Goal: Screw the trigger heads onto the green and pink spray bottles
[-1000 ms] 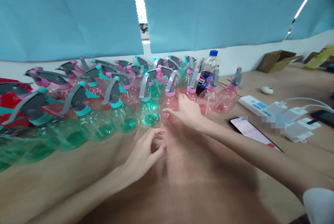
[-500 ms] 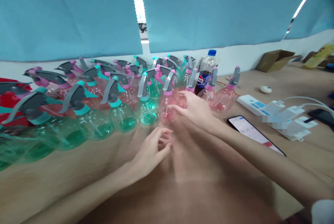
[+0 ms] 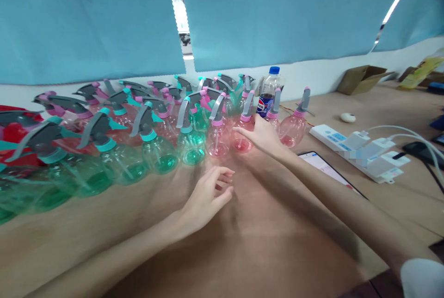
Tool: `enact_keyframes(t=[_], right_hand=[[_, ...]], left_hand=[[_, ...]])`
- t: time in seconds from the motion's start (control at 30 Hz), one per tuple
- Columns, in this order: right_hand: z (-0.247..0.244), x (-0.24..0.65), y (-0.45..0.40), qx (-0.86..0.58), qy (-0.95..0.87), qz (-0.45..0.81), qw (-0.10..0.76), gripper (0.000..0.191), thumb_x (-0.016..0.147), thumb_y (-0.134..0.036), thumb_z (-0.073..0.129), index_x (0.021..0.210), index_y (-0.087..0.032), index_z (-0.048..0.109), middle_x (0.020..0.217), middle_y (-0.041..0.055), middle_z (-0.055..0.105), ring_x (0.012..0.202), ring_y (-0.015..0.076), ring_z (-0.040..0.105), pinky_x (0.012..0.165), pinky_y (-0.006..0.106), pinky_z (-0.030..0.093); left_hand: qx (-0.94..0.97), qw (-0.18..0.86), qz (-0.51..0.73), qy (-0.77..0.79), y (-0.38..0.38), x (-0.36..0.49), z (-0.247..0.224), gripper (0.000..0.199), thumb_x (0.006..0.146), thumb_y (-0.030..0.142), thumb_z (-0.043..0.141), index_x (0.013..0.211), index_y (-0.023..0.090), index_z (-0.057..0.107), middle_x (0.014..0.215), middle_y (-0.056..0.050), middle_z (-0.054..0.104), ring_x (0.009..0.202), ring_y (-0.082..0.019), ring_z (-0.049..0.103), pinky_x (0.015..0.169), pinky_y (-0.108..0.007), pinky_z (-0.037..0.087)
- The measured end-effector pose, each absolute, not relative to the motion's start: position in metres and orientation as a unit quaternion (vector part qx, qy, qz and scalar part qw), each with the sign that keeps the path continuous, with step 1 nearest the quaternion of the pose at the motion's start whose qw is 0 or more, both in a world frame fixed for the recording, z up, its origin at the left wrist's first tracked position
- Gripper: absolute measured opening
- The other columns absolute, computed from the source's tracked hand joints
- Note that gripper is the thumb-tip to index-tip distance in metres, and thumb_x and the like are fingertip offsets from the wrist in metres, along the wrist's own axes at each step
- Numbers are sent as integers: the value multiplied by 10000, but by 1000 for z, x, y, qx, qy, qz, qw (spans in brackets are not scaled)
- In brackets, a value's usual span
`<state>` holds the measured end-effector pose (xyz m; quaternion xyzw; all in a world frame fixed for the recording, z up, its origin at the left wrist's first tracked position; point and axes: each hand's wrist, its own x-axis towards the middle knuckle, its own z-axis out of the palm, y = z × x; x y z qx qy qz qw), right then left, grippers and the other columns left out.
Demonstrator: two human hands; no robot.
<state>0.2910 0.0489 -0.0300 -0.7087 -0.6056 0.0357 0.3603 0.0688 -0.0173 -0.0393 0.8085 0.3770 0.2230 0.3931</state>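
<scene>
My right hand (image 3: 265, 136) is around the right side of a pink spray bottle (image 3: 243, 143), its thumb lying across the front; the other fingers are mostly hidden behind it. This bottle stands upright, with a grey trigger head and a pink collar. Just left of it is another pink spray bottle (image 3: 217, 140), then a green spray bottle (image 3: 192, 147) with a turquoise collar. My left hand (image 3: 210, 194) hovers in front of the row with loosely bent fingers and thumb apart, holding nothing.
Several green and pink spray bottles crowd the left, including a green one (image 3: 159, 154). Right of my hand are a pink spray bottle (image 3: 293, 127) and a Pepsi bottle (image 3: 266, 99). A phone (image 3: 329, 170), a white power strip (image 3: 357, 152) and a cardboard box (image 3: 362, 80) lie farther right.
My right hand has moved from the one pink spray bottle to the pink spray bottle on its right. The left hand stays about where it was. The view has shifted slightly.
</scene>
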Motion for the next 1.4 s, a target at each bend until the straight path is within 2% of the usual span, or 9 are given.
enact_keyframes(t=[0.13, 0.37, 0.6, 0.77, 0.93, 1.0, 1.07, 1.2, 1.4], right_hand=[[-30, 290, 54, -716, -606, 35, 345, 488, 837, -499, 608, 1168, -143, 569, 1154, 180, 671, 1060, 360, 634, 838, 450, 476], [-27, 290, 26, -716, -618, 22, 324, 484, 840, -529, 574, 1144, -153, 567, 1151, 167, 670, 1025, 377, 640, 793, 447, 486], [-23, 283, -12, -712, -635, 46, 297, 503, 847, -585, 539, 1124, -164, 542, 1122, 164, 676, 1024, 368, 641, 750, 427, 487], [-18, 273, -34, -683, -665, 77, 292, 493, 851, -568, 548, 1136, -166, 528, 1108, 146, 679, 976, 340, 656, 705, 398, 473], [-13, 254, -49, -649, -695, 122, 286, 400, 852, -483, 567, 1119, -189, 519, 1049, 97, 687, 898, 298, 671, 642, 346, 439], [-13, 245, -54, -633, -705, 140, 287, 374, 843, -448, 581, 1112, -197, 513, 1074, 89, 677, 900, 285, 672, 635, 335, 436], [-13, 235, -58, -627, -713, 155, 274, 377, 832, -433, 595, 1115, -198, 512, 1098, 94, 666, 895, 284, 676, 632, 339, 440], [-20, 218, -64, -616, -728, 164, 252, 477, 789, -540, 625, 1082, -180, 514, 1008, 95, 684, 821, 301, 688, 596, 357, 446], [-31, 196, -67, -592, -746, 173, 251, 745, 720, -682, 637, 1208, -152, 449, 997, 126, 694, 798, 342, 698, 594, 395, 480]], left_hand=[[798, 403, 225, 387, -19, 68, -37, 228, 861, 190, 523, 1089, 185, 534, 1064, -79, 624, 903, -189, 660, 734, -332, 579], [775, 423, 238, 406, -14, 72, -41, 179, 883, 230, 522, 1051, 184, 564, 1057, -60, 627, 877, -184, 645, 725, -315, 531], [737, 441, 327, 394, -3, 82, -43, 123, 877, 243, 557, 989, 192, 558, 1017, -25, 604, 878, -168, 608, 744, -299, 491], [724, 414, 381, 399, 1, 90, -29, 292, 851, 330, 627, 1089, 193, 527, 1129, -54, 580, 967, -194, 604, 815, -338, 503], [757, 387, 396, 347, 1, 94, -14, 497, 806, 309, 685, 1245, 198, 480, 1324, -97, 512, 1204, -237, 524, 1024, -412, 448], [761, 390, 399, 332, -1, 96, -10, 549, 784, 296, 703, 1268, 193, 464, 1323, -106, 518, 1199, -236, 531, 1029, -411, 450], [757, 394, 400, 334, -3, 95, -7, 576, 761, 295, 721, 1259, 182, 456, 1295, -119, 540, 1135, -236, 571, 958, -398, 502], [750, 385, 412, 346, -5, 87, -6, 528, 755, 296, 717, 1202, 183, 461, 1229, -116, 579, 994, -222, 633, 836, -372, 548], [765, 342, 405, 365, -10, 63, -9, 439, 844, 339, 651, 1228, 231, 469, 1214, -80, 591, 1068, -243, 607, 921, -420, 493]])
